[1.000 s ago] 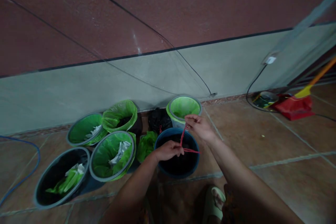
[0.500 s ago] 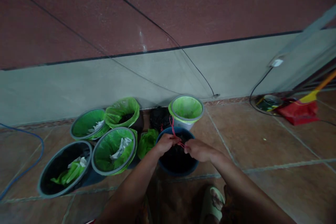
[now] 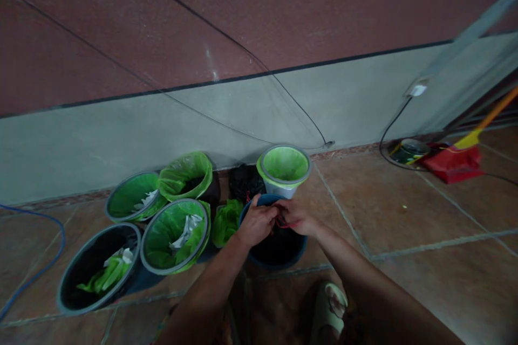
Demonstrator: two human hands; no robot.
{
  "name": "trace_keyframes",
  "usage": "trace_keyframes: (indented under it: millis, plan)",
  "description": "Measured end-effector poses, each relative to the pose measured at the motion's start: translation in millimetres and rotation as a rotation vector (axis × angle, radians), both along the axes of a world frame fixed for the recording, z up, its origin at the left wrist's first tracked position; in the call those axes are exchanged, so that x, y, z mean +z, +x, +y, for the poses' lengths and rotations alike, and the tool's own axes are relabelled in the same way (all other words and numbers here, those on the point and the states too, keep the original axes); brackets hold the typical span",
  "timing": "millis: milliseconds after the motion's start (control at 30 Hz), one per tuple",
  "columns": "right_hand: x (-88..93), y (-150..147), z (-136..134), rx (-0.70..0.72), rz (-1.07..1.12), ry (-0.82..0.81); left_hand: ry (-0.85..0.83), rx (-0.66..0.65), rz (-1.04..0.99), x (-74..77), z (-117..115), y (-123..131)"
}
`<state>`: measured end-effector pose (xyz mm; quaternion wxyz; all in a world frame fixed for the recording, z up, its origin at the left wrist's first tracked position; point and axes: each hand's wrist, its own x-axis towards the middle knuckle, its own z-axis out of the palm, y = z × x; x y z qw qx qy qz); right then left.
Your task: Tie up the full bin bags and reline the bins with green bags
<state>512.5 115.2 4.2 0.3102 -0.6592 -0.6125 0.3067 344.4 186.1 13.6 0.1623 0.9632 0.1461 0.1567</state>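
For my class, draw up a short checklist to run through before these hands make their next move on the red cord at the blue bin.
Right hand holding the red cord: ok.
Left hand holding the cord: cannot tell, its fingers hide it.
Knot in the cord: cannot tell, hands cover it.
Blue bin upright: ok.
Dark contents inside the bin: ok, below the rim.
Green-lined bin behind, apart from both hands: ok.

bins (image 3: 283, 167): 6 | hands (image 3: 257, 222): 2 | black bags (image 3: 246, 183): 1 | loose green bags (image 3: 226, 222): 1 | sandals (image 3: 328, 307): 1
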Motion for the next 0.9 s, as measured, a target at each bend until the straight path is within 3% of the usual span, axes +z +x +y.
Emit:
trace_keyframes:
  millis: [233, 433, 533, 633, 767, 900]
  plan:
    - [0.9, -2.5, -0.2, -0.067, 0.199, -0.145, 0.188, 0.04, -0.186, -0.1, -7.0, 1.7]
    - [13.3, -6.2, -7.8, -0.11, 0.475, -0.275, 0.238, 0.167, -0.313, -0.2, -10.8, 0.8]
    - [17.3, -6.5, -7.2, -0.177, 0.51, -0.293, 0.219, 0.195, -0.367, 1.0, -8.7, 0.5]
    - [19.9, -6.0, -5.0, -0.227, 0.367, -0.248, 0.136, 0.195, -0.382, -2.5, -5.9, 2.6]
    - [22.1, -5.8, -5.0, -0.182, -0.123, -0.051, -0.04, 0.238, -0.338, -13.8, -4.6, 5.0]
    - [17.6, -3.4, -10.0, -0.152, -0.465, -0.155, -0.21, 0.292, -0.222, -21.4, -4.6, 0.5]
